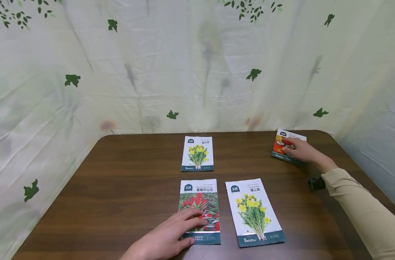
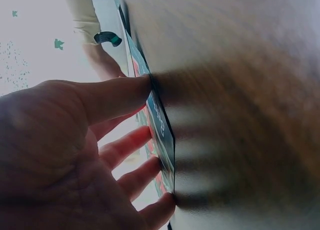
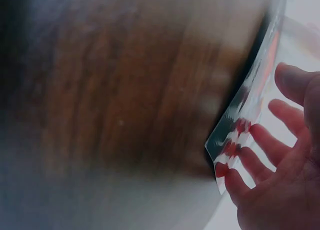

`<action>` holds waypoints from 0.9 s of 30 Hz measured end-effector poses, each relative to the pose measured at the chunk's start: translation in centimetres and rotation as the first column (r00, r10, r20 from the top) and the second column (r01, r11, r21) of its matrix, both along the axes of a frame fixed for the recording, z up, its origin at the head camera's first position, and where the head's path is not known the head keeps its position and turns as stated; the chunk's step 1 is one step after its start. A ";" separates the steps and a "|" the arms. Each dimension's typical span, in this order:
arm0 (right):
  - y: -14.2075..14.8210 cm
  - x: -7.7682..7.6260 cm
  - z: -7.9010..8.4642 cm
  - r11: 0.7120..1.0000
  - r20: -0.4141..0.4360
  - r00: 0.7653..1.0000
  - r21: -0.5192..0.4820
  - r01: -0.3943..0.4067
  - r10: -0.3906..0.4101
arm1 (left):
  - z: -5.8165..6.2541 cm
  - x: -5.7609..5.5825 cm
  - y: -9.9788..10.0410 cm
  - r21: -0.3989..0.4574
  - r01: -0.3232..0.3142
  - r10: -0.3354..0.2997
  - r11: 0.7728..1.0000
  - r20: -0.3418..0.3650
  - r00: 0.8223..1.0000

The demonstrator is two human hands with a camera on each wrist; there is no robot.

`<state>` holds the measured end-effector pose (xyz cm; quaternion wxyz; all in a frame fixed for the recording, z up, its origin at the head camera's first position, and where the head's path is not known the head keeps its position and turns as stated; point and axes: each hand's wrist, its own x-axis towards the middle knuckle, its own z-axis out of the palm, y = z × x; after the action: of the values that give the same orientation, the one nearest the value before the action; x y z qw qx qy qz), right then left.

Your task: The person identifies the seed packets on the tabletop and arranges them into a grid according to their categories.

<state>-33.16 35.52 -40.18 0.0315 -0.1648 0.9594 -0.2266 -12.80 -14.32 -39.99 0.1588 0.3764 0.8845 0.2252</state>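
My left hand (image 1: 166, 233) rests on a seed packet (image 1: 197, 198) with red flowers, lying flat near the front. Its fingers (image 2: 132, 140) are spread, with the thumb over the packet's dark lower band. At the far right corner, my right hand (image 1: 299, 150) lies over another seed packet (image 1: 277, 147) with an orange-red picture, covering much of it. In the right wrist view the fingers (image 3: 270, 142) reach out loosely, fingertips right at the packet's glossy face. A yellow-flower seed packet (image 1: 254, 213) lies beside the left hand's one, slightly turned.
A second yellow-flower packet (image 1: 197, 153) lies farther back, behind the red-flower one. The brown wooden table (image 1: 119, 191) ends at a pale cloth backdrop (image 1: 184, 72) printed with green leaves. A dark band (image 1: 316, 183) shows at the right wrist.
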 end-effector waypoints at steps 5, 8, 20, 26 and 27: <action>0.2 -0.1 -0.2 0.999 -0.020 1.000 0.038 -0.010 0.010 | 0.0 0.0 0.0 -0.002 0.001 -0.001 1.000 -0.011 1.000; 0.3 0.1 -0.3 0.999 -0.022 1.000 0.044 -0.008 0.009 | 0.0 0.0 0.1 -0.007 -0.005 0.005 1.000 0.005 1.000; 0.2 0.5 -0.4 1.000 0.015 1.000 -0.006 0.018 -0.018 | 0.2 -0.1 0.2 -0.013 -0.021 0.022 1.000 0.060 0.998; 0.0 0.6 -0.2 0.999 0.031 0.999 -0.026 0.025 -0.024 | 0.1 -0.1 0.2 -0.006 -0.009 0.009 1.000 0.035 0.999; 0.0 0.6 -0.3 0.999 0.032 0.999 -0.026 0.025 -0.024 | 0.1 -0.1 0.1 -0.004 -0.005 0.005 1.000 0.028 1.000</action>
<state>-32.54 35.54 -40.43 0.0417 -0.1500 0.9577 -0.2422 -12.93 -14.17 -39.89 0.1713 0.3708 0.8836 0.2289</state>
